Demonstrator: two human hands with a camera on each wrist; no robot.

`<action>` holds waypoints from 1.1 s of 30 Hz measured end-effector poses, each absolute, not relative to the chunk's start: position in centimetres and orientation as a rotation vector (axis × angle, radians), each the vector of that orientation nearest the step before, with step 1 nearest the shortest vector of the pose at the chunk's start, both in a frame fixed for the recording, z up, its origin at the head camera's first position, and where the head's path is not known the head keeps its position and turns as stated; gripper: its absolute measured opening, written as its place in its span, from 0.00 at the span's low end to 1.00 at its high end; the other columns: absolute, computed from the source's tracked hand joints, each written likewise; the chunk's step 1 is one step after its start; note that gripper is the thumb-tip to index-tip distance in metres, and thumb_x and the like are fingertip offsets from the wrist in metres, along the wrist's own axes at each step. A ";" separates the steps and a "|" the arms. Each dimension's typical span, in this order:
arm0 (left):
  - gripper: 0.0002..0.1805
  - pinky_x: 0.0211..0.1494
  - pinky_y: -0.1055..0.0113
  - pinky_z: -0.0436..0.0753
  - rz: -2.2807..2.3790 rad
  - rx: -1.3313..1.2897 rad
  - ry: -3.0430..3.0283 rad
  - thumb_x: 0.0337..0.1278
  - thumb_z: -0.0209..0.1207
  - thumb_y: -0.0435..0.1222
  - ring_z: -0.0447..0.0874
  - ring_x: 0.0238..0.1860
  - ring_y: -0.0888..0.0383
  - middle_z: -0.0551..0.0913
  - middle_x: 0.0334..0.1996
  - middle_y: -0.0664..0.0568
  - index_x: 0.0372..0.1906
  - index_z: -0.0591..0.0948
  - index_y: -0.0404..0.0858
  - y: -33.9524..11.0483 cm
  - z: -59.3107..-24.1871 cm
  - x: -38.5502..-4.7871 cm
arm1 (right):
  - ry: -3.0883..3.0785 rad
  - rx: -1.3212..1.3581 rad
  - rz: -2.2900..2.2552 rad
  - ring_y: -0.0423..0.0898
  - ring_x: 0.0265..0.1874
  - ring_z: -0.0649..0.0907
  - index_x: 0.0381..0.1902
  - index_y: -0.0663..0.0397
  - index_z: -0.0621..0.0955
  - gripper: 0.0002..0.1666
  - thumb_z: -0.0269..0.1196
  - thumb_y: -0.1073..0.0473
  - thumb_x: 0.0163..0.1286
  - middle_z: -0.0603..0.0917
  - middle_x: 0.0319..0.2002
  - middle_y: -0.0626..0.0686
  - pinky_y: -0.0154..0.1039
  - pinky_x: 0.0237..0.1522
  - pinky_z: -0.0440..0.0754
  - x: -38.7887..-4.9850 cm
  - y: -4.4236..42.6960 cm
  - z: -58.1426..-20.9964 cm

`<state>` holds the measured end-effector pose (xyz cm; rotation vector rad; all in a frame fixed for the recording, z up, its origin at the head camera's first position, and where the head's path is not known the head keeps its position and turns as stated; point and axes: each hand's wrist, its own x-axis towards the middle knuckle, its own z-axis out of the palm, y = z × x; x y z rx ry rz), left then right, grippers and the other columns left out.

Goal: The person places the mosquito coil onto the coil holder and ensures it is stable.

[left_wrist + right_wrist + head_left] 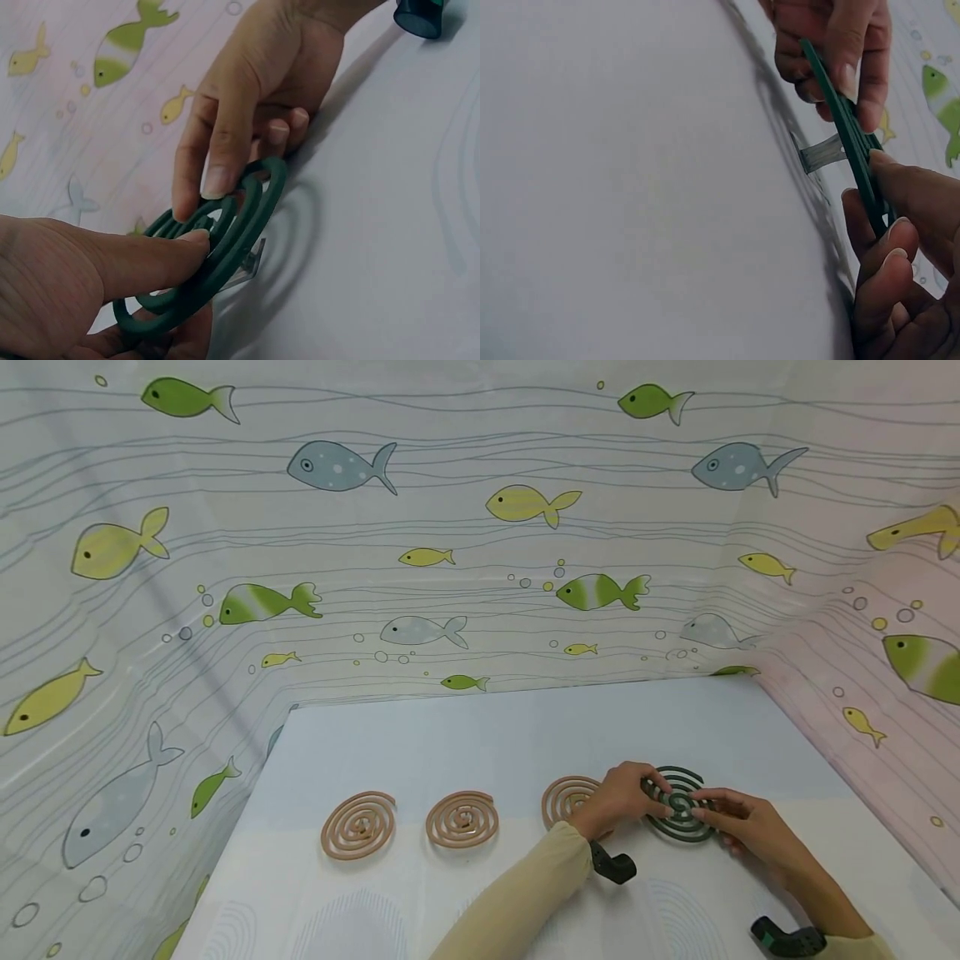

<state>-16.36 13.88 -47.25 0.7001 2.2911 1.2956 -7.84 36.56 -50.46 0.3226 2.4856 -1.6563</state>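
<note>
A dark green mosquito coil is tilted at the right side of the white table, with a short stand under it. My left hand holds its left side. In the left wrist view the left thumb lies across the rings, with other fingers below the edge. From the opposite side my right hand grips the coil, thumb and index finger near the centre. In the right wrist view, the right thumb presses the upper face. A brown coil lies partly hidden behind my left hand.
Two more brown coils stand in the row to the left, the middle one and the far left one. The white table meets a fish-patterned curtain at the back and sides. A black wrist camera sits on my left wrist.
</note>
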 end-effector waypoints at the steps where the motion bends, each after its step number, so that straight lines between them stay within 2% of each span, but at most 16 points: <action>1: 0.12 0.56 0.72 0.76 1.310 0.692 2.282 0.51 0.78 0.34 0.76 0.57 0.69 0.82 0.53 0.65 0.39 0.87 0.49 13.9 -47.3 -16.4 | 2.488 0.321 -1.651 0.44 0.22 0.75 0.64 0.56 0.80 0.35 0.72 0.42 0.67 0.74 0.36 0.53 0.42 0.26 0.81 -7.9 36.6 -50.5; 7: 0.12 0.54 0.73 0.76 1.320 0.707 2.289 0.51 0.78 0.35 0.76 0.54 0.69 0.82 0.51 0.65 0.40 0.87 0.49 13.8 -47.6 -16.6 | 2.486 0.301 -1.645 0.45 0.22 0.75 0.65 0.56 0.80 0.35 0.72 0.43 0.67 0.74 0.36 0.54 0.42 0.26 0.81 -8.1 36.6 -50.7; 13: 0.13 0.55 0.74 0.76 1.269 0.731 2.355 0.51 0.78 0.37 0.77 0.54 0.69 0.82 0.51 0.66 0.42 0.88 0.49 13.7 -47.5 -17.0 | 2.489 0.281 -1.642 0.45 0.24 0.76 0.66 0.56 0.78 0.36 0.72 0.44 0.67 0.79 0.45 0.56 0.42 0.26 0.81 -8.4 36.6 -50.6; 18: 0.14 0.51 0.74 0.78 1.277 0.741 2.403 0.53 0.77 0.37 0.80 0.49 0.67 0.84 0.47 0.62 0.45 0.88 0.47 13.3 -47.0 -17.4 | 2.486 0.264 -1.661 0.44 0.23 0.76 0.67 0.58 0.77 0.37 0.72 0.45 0.67 0.82 0.49 0.56 0.42 0.25 0.81 -8.7 36.5 -50.3; 25: 0.15 0.54 0.74 0.76 1.267 0.795 2.445 0.55 0.76 0.39 0.80 0.53 0.65 0.85 0.49 0.61 0.48 0.88 0.46 12.2 -46.2 -18.1 | 2.521 0.241 -1.622 0.44 0.22 0.75 0.68 0.58 0.75 0.37 0.71 0.44 0.69 0.82 0.48 0.54 0.41 0.25 0.80 -8.9 36.8 -50.0; 29: 0.14 0.53 0.74 0.76 1.296 0.821 2.429 0.58 0.74 0.39 0.80 0.55 0.63 0.84 0.49 0.62 0.49 0.88 0.47 11.3 -45.7 -18.4 | 2.530 0.267 -1.604 0.45 0.28 0.78 0.68 0.56 0.76 0.38 0.71 0.43 0.68 0.83 0.51 0.52 0.42 0.28 0.80 -8.8 37.1 -49.8; 33: 0.13 0.51 0.74 0.77 1.293 0.868 2.433 0.65 0.69 0.40 0.80 0.54 0.62 0.83 0.50 0.62 0.52 0.86 0.47 9.8 -45.0 -18.9 | 2.541 0.288 -1.594 0.47 0.34 0.79 0.69 0.57 0.76 0.37 0.70 0.43 0.70 0.82 0.53 0.45 0.42 0.31 0.80 -8.6 37.6 -49.5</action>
